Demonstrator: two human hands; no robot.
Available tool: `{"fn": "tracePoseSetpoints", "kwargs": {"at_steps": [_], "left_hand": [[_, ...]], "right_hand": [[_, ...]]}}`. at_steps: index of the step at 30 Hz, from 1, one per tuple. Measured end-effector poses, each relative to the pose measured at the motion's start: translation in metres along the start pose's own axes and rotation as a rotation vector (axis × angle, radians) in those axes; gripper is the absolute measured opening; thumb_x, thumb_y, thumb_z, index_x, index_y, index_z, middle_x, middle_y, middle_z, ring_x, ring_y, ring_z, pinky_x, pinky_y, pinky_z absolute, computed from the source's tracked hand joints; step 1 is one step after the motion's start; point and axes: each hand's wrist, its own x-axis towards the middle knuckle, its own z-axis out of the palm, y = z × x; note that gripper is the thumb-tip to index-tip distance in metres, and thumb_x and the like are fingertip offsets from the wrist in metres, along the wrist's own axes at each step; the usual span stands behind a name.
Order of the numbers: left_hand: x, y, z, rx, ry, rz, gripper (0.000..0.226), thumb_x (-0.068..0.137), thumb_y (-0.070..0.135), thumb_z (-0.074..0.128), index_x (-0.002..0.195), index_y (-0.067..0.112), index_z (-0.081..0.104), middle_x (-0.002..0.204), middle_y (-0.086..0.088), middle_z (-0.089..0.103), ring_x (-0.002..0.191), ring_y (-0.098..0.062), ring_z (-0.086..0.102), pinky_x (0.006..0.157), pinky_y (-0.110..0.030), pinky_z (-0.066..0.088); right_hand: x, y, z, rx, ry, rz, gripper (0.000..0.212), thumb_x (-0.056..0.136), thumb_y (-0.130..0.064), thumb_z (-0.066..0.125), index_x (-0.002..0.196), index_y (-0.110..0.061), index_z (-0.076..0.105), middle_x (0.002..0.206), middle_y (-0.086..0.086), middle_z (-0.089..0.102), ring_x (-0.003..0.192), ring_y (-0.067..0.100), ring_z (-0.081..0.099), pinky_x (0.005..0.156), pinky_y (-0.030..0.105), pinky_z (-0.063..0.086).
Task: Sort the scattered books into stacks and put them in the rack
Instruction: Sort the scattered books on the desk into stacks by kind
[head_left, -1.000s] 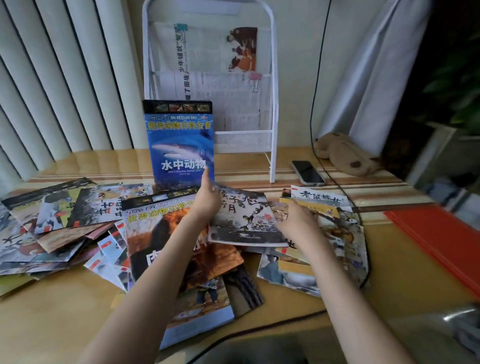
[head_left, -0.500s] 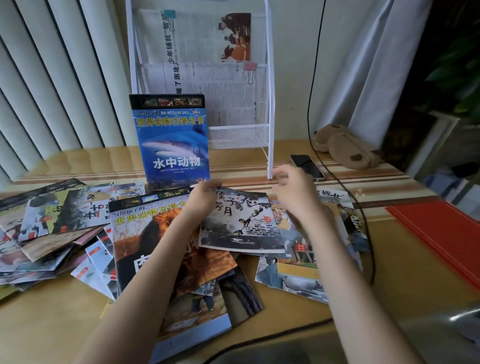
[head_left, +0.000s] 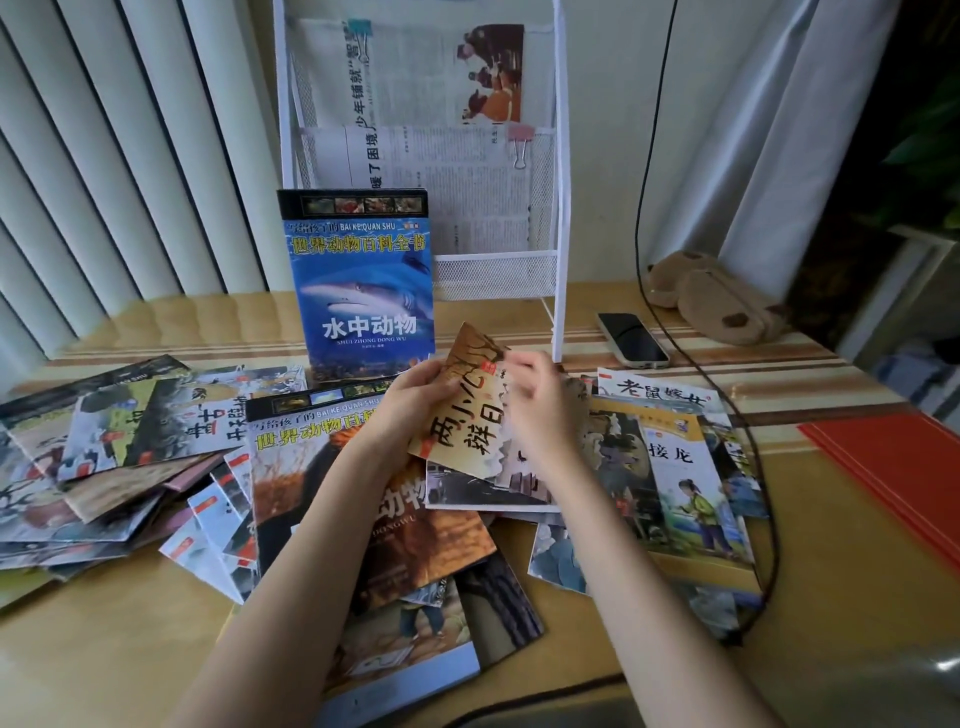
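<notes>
Just right of shark book (head_left: 363, 291): yellow booklet (head_left: 462, 410) tilted, long axis running up-left; left hand (head_left: 415, 400) pinches edge, right hand (head_left: 535, 410) grip unclear.

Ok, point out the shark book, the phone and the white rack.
shark book (head_left: 363, 296): head view, middle of its blue front cover.
phone (head_left: 631, 339): head view, centre of its dark screen.
white rack (head_left: 561, 208): head view, its right upright bar.
</notes>
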Motion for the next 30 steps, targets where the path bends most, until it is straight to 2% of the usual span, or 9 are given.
{"fn": "tracePoseSetpoints", "kwargs": {"at_steps": [3, 5, 9, 13, 17, 20, 24, 28, 30], "left_hand": [[-0.003, 0.001, -0.001, -0.03, -0.001, -0.005, 0.035, 0.091, -0.005, 0.048, 0.113, 0.019, 0.059, 0.097, -0.011, 0.068, 0.078, -0.026, 0.069, 0.064, -0.035, 0.06], [-0.002, 0.001, -0.002, -0.042, -0.023, 0.003, 0.038, 0.088, -0.008, 0.048, 0.114, 0.018, 0.06, 0.096, -0.011, 0.068, 0.076, -0.026, 0.068, 0.061, -0.033, 0.06], [-0.005, 0.001, -0.001, 0.001, -0.056, 0.025, 0.035, 0.09, -0.005, 0.048, 0.109, 0.021, 0.062, 0.096, -0.011, 0.068, 0.077, -0.026, 0.069, 0.065, -0.034, 0.06], [-0.006, 0.002, 0.0, -0.035, -0.023, 0.033, 0.025, 0.096, 0.02, 0.052, 0.118, 0.026, 0.062, 0.113, -0.01, 0.067, 0.098, -0.028, 0.068, 0.073, -0.037, 0.059], [-0.005, 0.003, 0.001, -0.099, -0.034, 0.016, 0.041, 0.086, 0.051, 0.057, 0.119, 0.027, 0.065, 0.127, -0.012, 0.061, 0.115, -0.032, 0.06, 0.098, -0.05, 0.046], [-0.006, 0.002, 0.001, -0.062, -0.022, 0.048, 0.048, 0.082, 0.045, 0.065, 0.126, 0.028, 0.058, 0.126, -0.01, 0.061, 0.118, -0.03, 0.057, 0.104, -0.051, 0.04], [-0.007, 0.002, 0.001, 0.045, 0.089, 0.127, 0.097, 0.078, 0.008, 0.073, 0.149, 0.039, 0.015, 0.115, 0.004, 0.052, 0.111, -0.018, 0.057, 0.102, -0.037, 0.041], [-0.01, 0.003, 0.0, -0.049, 0.072, 0.087, 0.113, 0.079, -0.01, 0.065, 0.148, 0.042, -0.009, 0.129, -0.015, 0.057, 0.106, -0.025, 0.064, 0.097, -0.048, 0.047], [-0.009, 0.003, 0.002, -0.031, 0.09, 0.057, 0.11, 0.082, -0.013, 0.06, 0.149, 0.037, -0.011, 0.126, -0.017, 0.059, 0.096, -0.024, 0.067, 0.081, -0.04, 0.057]], "right_hand": [[0.009, 0.022, -0.018, -0.135, 0.177, 0.105, 0.04, 0.09, 0.002, 0.047, 0.129, -0.01, 0.044, 0.116, 0.006, 0.056, 0.092, 0.016, 0.057, 0.062, 0.017, 0.045], [0.009, 0.029, -0.023, -0.186, 0.146, 0.177, 0.047, 0.093, -0.007, 0.05, 0.137, -0.009, 0.036, 0.126, 0.011, 0.052, 0.101, 0.019, 0.053, 0.073, 0.017, 0.041], [0.007, 0.034, -0.025, -0.279, 0.115, 0.186, 0.062, 0.092, -0.025, 0.058, 0.145, -0.017, 0.029, 0.141, 0.014, 0.037, 0.131, 0.031, 0.032, 0.096, 0.037, 0.04], [0.01, 0.035, -0.035, -0.384, 0.225, 0.159, 0.029, 0.088, -0.029, 0.063, 0.114, -0.018, 0.06, 0.122, 0.013, 0.042, 0.118, 0.031, 0.038, 0.08, 0.036, 0.045], [0.008, 0.034, -0.038, -0.175, 0.475, 0.303, 0.025, 0.094, -0.024, 0.055, 0.107, -0.004, 0.051, 0.121, 0.016, 0.044, 0.101, 0.03, 0.055, 0.061, 0.028, 0.038], [0.004, 0.03, -0.034, -0.164, 0.495, 0.305, 0.022, 0.095, -0.026, 0.052, 0.102, -0.005, 0.048, 0.104, 0.006, 0.05, 0.083, 0.021, 0.055, 0.048, 0.022, 0.029], [-0.001, 0.033, -0.028, -0.333, 0.406, 0.257, 0.017, 0.092, -0.028, 0.057, 0.088, -0.013, 0.053, 0.074, -0.004, 0.055, 0.063, 0.015, 0.051, 0.047, 0.022, 0.032], [-0.002, 0.039, -0.03, -0.218, 0.524, 0.302, 0.016, 0.09, -0.024, 0.058, 0.086, -0.009, 0.055, 0.071, -0.002, 0.055, 0.069, 0.021, 0.059, 0.054, 0.027, 0.042], [-0.003, 0.04, -0.03, -0.323, 0.428, 0.277, 0.023, 0.091, -0.03, 0.057, 0.077, -0.012, 0.054, 0.062, -0.004, 0.054, 0.058, 0.018, 0.055, 0.05, 0.025, 0.038]]}}
